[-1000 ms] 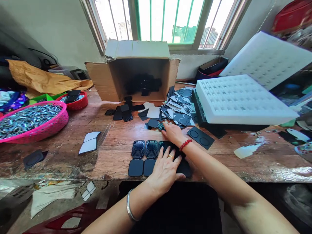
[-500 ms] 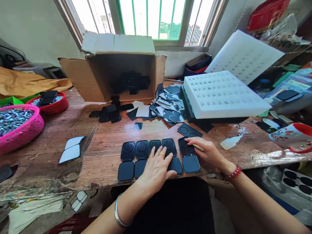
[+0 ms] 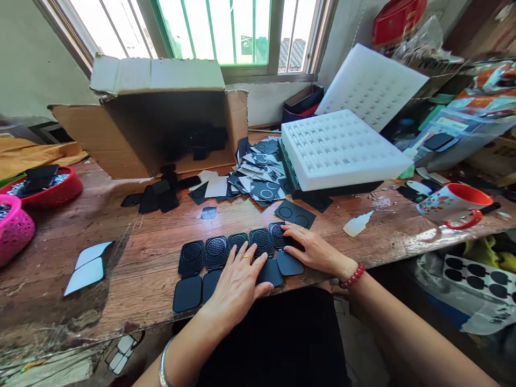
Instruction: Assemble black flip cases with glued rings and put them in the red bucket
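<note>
Several black hinged square cases lie opened flat in a row along the table's front edge. Their upper halves, such as the leftmost ridged one [image 3: 191, 257], carry circular patterns; the lower halves, such as the smooth one [image 3: 187, 294], are plain. Spread flat across the middle cases is my left hand [image 3: 237, 279], fingertips on the ridged halves and its palm hiding part of the lower ones. At the row's right end my right hand [image 3: 312, 246] grips the last black hinged case [image 3: 290, 263] by its right side, fingers on the ridged half and thumb near the hinge.
Behind the row lie a card with rings [image 3: 295, 214], a pile of black and white cards [image 3: 258, 172] and loose black pieces [image 3: 159, 196]. A cardboard box [image 3: 141, 75], white foam block [image 3: 346, 156], small bottle [image 3: 358, 223], mug [image 3: 447, 207] and red basket [image 3: 72, 188] stand around.
My right hand has slid the last case leftward, narrowing the gap to its neighbour. My left hand stays flat on the middle cases. The camera view has turned to the right.
</note>
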`<state>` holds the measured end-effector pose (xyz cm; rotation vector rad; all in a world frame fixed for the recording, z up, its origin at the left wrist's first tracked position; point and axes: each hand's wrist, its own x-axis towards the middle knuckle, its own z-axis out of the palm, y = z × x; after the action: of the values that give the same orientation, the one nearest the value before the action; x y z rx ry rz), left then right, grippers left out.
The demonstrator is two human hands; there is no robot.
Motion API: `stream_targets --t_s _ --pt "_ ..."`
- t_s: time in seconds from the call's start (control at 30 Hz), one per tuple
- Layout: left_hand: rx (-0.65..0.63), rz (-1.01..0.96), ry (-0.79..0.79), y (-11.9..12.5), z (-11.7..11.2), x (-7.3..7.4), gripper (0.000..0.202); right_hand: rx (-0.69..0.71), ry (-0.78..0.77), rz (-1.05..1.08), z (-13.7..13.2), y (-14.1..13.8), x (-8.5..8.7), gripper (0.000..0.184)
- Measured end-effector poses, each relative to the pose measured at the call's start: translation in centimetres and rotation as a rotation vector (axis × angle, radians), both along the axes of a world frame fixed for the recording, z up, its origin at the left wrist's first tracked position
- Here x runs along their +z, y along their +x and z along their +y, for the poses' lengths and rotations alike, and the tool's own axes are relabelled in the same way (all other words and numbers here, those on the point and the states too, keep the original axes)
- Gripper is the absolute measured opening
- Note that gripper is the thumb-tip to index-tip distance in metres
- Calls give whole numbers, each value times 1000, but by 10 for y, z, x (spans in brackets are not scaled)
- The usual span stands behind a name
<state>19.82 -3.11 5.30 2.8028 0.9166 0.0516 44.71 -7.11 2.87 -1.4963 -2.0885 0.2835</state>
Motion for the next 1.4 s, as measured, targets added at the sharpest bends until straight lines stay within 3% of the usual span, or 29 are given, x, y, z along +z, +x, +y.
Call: stream_targets --t_s 0.13,0.3,0.4,0.5,0.57,0.63,0.7,0.73,0.83,0.93,1.07,1.23,1.4 --pt "-1 19 12 8 0 3 62 -103 79 8 3 17 -14 32" --pt "-51 -45 32 36 -3 5 58 -237 79 -115 10 39 -29 37" --pt "-26 -37 36 52 -5 3 57 -251 142 -128 3 40 -24 34" --pt "-4 -14 26 59 -7 1 60 -320 327 -56 -18 37 -13 23" --pt "5 -23 29 60 -7 0 61 -518 493 11 -35 41 -8 12" --pt "12 -35 34 61 -8 0 61 -820 628 106 -50 52 -9 10" --pt "16 -41 38 61 -8 -1 62 -1044 645 237 -58 70 -14 31" --pt "18 -43 41 61 -9 -1 62 -1091 602 315 -60 80 -18 43" --pt "23 -46 52 62 -10 -2 62 -1025 359 576 -59 101 -29 62" --pt "25 -48 62 62 -10 -3 61 -947 219 733 -54 99 -30 52" --pt "33 -62 63 62 -11 -2 62 -808 217 789 -46 69 -10 43" --pt "43 -71 29 61 -12 1 61 -551 -94 743 -30 38 17 38" --pt "40 -82 22 62 -12 -1 63 -513 -212 910 -11 27 18 42"
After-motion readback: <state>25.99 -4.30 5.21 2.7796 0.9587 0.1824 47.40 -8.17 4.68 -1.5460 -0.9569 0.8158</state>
